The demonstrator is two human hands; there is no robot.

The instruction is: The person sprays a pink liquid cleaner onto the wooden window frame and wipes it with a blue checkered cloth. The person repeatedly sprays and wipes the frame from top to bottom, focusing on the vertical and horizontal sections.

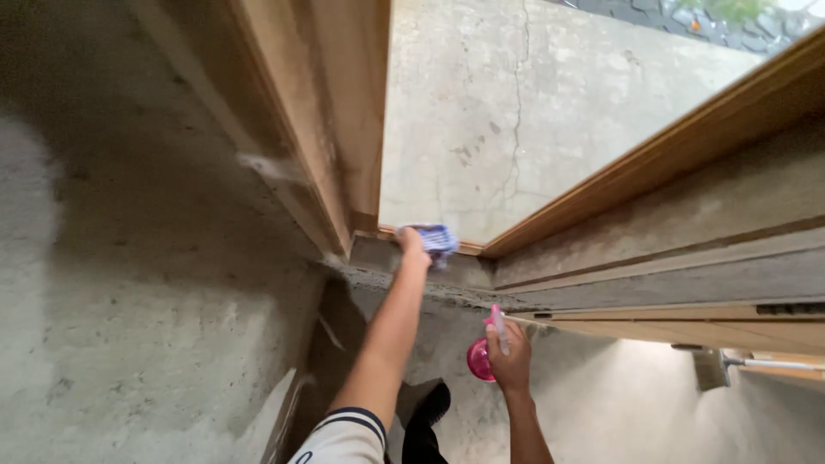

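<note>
Under left hand [412, 243], cloth [436, 238] against sill [447, 268].

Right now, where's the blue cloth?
In the head view, the blue cloth is in the left hand, pressed at the bottom corner of the wooden door frame, left of centre.

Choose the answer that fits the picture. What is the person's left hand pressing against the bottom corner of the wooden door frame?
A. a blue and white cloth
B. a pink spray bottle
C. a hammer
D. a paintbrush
A: the left hand holds a blue and white cloth at the wooden door frame corner, while the right hand holds the pink spray bottle.
</note>
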